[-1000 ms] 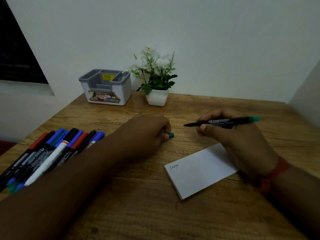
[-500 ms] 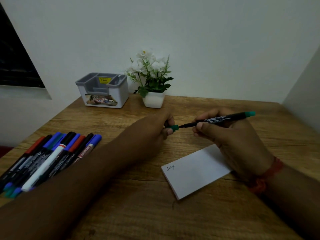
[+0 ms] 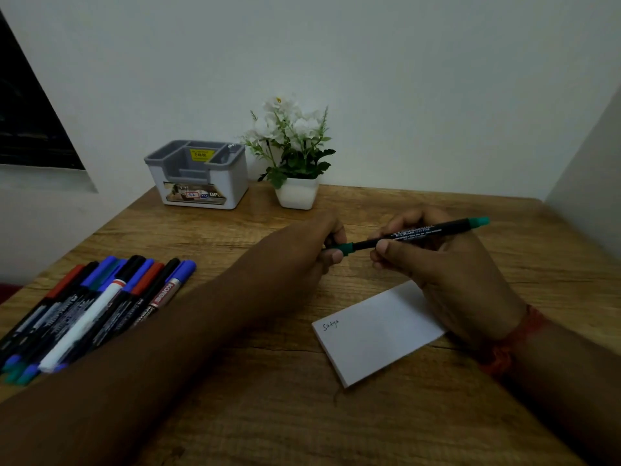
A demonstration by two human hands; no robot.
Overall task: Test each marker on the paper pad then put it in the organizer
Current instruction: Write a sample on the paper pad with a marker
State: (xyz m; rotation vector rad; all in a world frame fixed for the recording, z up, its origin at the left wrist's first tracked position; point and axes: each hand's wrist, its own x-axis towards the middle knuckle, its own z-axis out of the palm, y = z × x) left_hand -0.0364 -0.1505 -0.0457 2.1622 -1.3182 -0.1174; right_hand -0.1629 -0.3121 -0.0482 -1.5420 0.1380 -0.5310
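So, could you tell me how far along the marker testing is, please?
Early. The pad carries one scribble near its corner. The right hand holds a green marker while the left hand fits its cap. The organizer looks empty, and the other markers lie waiting at left.

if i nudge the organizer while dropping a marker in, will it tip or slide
The organizer looks wider than tall and sits flat on the table, so tipping seems unlikely. It appears to be empty plastic, probably light, so a push may slide it on the smooth wood. A tall marker standing in it could make it less steady.
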